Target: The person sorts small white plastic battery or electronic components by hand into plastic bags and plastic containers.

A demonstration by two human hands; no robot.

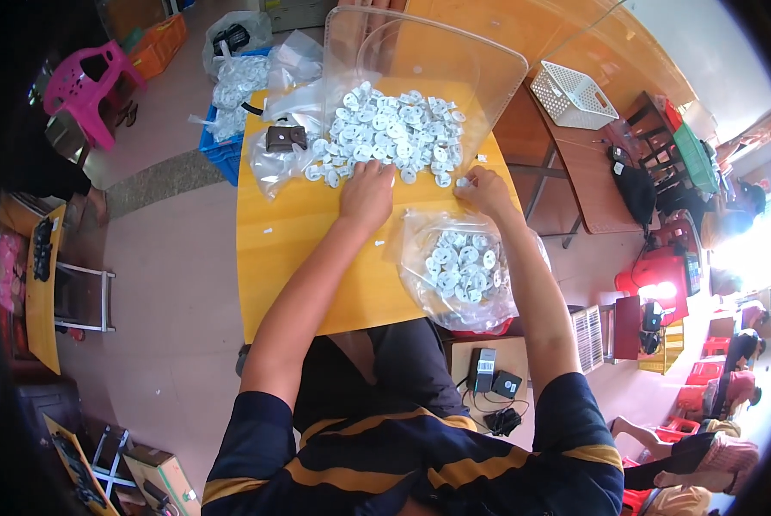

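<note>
On a yellow table [291, 249] lies a heap of small white round plastic parts [394, 129], backed by a clear plastic bin [428, 60] tipped on its side. My left hand [367, 194] rests palm down at the near edge of the heap, fingers on the parts. My right hand [482, 190] is at the heap's right corner, fingertips pinched on one small white part. Just below my right hand a clear plastic bag [463, 271] holding several of the same parts hangs over the table's right edge.
Crumpled clear bags [274, 155] and a dark brown pouch [286, 138] lie at the table's far left. A blue crate [224, 150] with more bagged parts stands behind. A white basket [572, 95] sits on a brown table to the right. A pink stool [89, 86] stands far left. Other people sit at lower right.
</note>
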